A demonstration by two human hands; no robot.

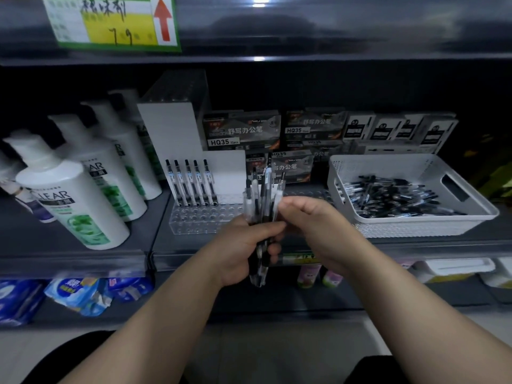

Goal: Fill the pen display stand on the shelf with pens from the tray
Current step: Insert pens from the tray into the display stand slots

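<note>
A clear acrylic pen display stand (199,217) with rows of holes sits on the shelf, and several pens (189,181) stand upright in its back-left row. My left hand (243,250) is shut on a bundle of pens (261,195), held upright in front of the stand. My right hand (307,220) pinches one pen of that bundle near its middle. A white perforated tray (410,228) holding many loose pens (388,195) stands on the shelf to the right.
White shampoo bottles (74,200) crowd the shelf left of the stand. Boxed pen packs (241,131) line the back, behind the stand and tray. A price tag (110,20) hangs on the shelf above. Packaged goods (77,295) lie on the lower shelf.
</note>
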